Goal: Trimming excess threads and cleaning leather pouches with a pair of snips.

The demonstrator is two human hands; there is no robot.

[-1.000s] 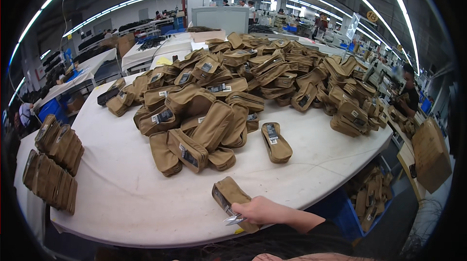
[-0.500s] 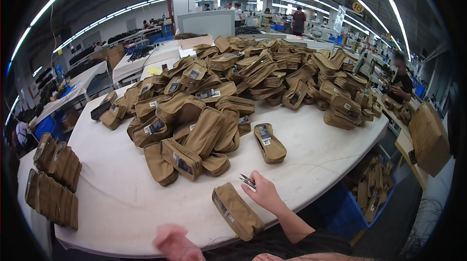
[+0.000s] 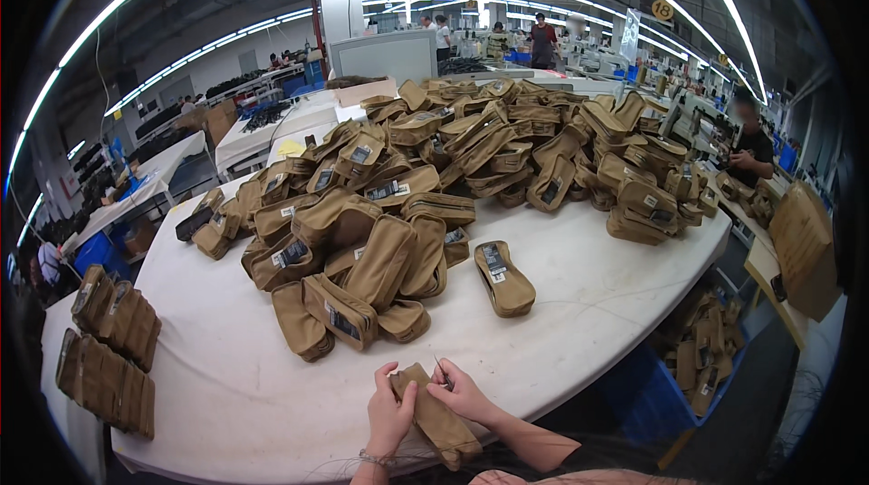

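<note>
A tan fabric zip pouch (image 3: pixel 442 423) lies aslant at the near edge of the table. My left hand (image 3: pixel 389 411) is closed on its far end, with the thumb across the top. Thread snips (image 3: pixel 447 381) are in my right hand (image 3: pixel 464 398), which is closed around them beside the same end of the pouch. The blade points away from me; the handles are mostly hidden by the fingers. Beyond my hands, another tan pouch (image 3: pixel 505 279) lies by itself, its dark label facing up.
A big heap of tan pouches (image 3: pixel 489 137) covers the far part of the white table (image 3: pixel 244 385). Rows of pouches (image 3: pixel 107 381) stand at left. A blue bin (image 3: pixel 647 399) with pouches is below the right edge, near a cardboard box (image 3: pixel 804 250). A co-worker (image 3: pixel 751 146) stands at far right.
My left hand has come from the near edge onto the pouch and taken hold of it. My right hand with the snips has moved nearer to me, beside the pouch. The pouch has turned over and its label is out of sight.
</note>
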